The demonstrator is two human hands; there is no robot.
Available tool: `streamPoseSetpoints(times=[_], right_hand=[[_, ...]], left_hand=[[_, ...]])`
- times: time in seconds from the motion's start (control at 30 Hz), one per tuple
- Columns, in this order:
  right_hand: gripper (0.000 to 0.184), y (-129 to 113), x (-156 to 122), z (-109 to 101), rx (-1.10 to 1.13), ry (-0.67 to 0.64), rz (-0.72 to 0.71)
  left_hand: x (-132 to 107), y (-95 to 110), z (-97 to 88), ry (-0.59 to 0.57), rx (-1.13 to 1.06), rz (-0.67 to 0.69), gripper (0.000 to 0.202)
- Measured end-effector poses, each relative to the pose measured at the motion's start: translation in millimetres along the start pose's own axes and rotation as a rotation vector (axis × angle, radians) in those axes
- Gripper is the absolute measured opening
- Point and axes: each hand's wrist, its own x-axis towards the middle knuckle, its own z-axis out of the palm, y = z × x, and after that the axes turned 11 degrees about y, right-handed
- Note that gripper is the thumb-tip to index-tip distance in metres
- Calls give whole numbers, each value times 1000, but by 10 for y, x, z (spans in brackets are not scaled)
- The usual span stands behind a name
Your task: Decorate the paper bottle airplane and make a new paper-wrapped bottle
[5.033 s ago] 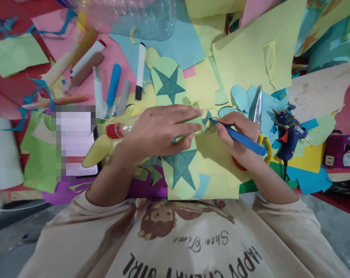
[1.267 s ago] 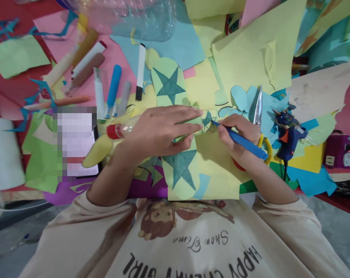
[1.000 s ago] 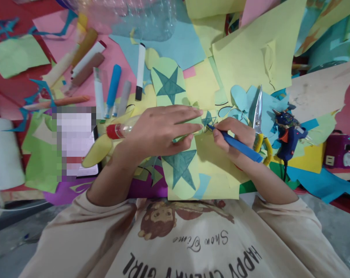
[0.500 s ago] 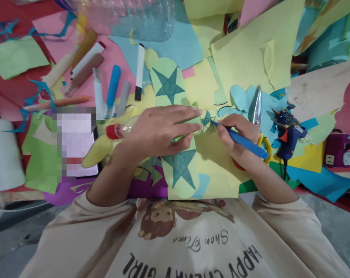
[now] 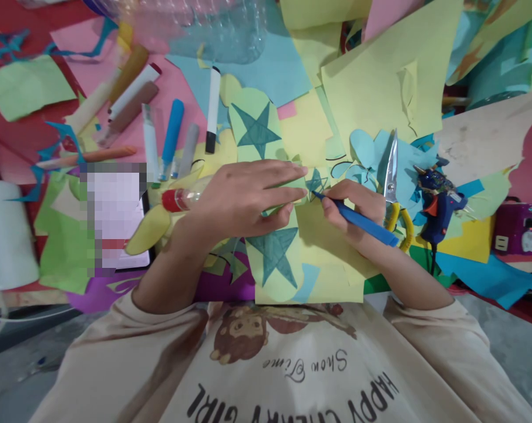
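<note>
My right hand (image 5: 356, 205) is closed around a blue marker (image 5: 367, 227), its tip on a small, partly coloured star (image 5: 316, 183) on pale green paper. My left hand (image 5: 252, 197) lies flat across the paper with fingers stretched out, holding it down beside that star. A large green star (image 5: 256, 130) shows above my left hand, and another green star (image 5: 275, 252) shows below it. Under my left wrist, a clear tube with a red cap (image 5: 173, 200) sticks out. Scissors with yellow handles (image 5: 393, 176) lie just beyond my right hand.
Several markers, including a blue one (image 5: 172, 132), lie at the upper left. A phone (image 5: 134, 258) rests left of my forearm. At right are a glue gun (image 5: 440, 205) and a purple box (image 5: 518, 226). A clear plastic container (image 5: 231, 29) stands at the top among paper sheets.
My right hand has shifted slightly left and the marker tip has moved left and down on the small star. My left hand has stayed in place.
</note>
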Motion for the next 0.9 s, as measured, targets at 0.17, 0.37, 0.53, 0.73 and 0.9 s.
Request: streamPoseSetpoints(times=[0.17, 0.37, 0.53, 0.73, 0.9], right_hand=[[13, 14, 27, -49, -35, 47, 33], [17, 18, 23, -33, -43, 22, -17], [22, 7, 4, 13, 2, -8, -49], [17, -8, 16, 3, 10, 1, -28], [15, -8, 17, -39, -55, 45, 31]], left_hand=[[-6, 3, 0, 1, 10, 6, 27], [-2, 4, 8, 16, 19, 14, 26], [-7, 1, 7, 7, 14, 10, 26], [-16, -13, 4, -9, 9, 5, 27], [-10, -8, 4, 4, -4, -3, 29]])
